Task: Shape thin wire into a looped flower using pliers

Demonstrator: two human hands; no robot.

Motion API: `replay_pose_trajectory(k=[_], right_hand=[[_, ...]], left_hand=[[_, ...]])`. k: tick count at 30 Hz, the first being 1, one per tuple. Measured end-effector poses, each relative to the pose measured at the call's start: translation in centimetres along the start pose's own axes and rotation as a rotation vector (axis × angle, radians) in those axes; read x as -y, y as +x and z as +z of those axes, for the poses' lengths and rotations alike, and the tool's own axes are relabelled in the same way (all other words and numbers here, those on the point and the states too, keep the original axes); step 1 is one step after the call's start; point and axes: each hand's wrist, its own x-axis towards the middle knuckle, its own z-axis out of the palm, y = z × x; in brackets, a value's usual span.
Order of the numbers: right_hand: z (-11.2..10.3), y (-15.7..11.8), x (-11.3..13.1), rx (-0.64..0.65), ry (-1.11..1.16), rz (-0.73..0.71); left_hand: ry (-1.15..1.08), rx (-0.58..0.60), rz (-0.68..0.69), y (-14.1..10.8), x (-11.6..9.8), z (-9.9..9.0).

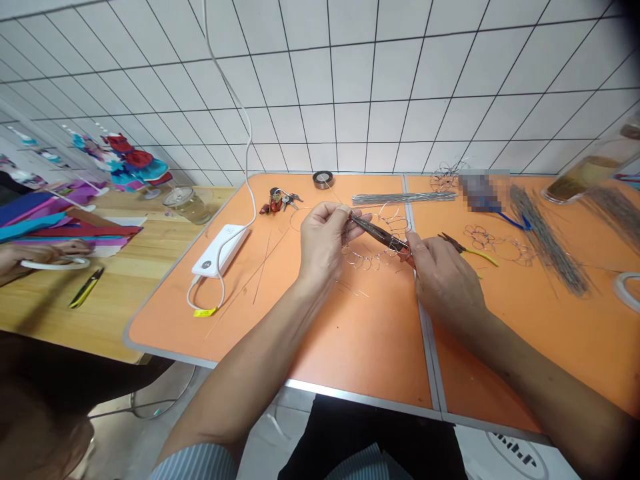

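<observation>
Silver looped wire ring, scalloped petal loops along its edge, held between both hands just above the orange folding table. Left hand, back up, thumb and fingertips pinched closed on wire near the tool's tip. Right hand closed around dark brown long-nose pliers; jaws hidden, can't tell how far open. Forearms angle in from the bottom corners. Nearby on the table: yellow-handled pliers, a second looped wire piece, a straight silver wire bundle.
</observation>
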Motion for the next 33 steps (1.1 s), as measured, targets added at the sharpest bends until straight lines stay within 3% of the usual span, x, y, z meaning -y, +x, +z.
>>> replay_pose_trajectory(k=[18,33], right_hand=[[0.26,-0.11,0.03,0.041,-0.013,-0.001],[0.18,-0.02,-0.30,-0.065,-0.110,-0.033]], left_hand=[[-0.001,0.006,-0.010,0.17,0.13,-0.10],[0.017,-0.008,-0.011,0.05,0.06,0.02]])
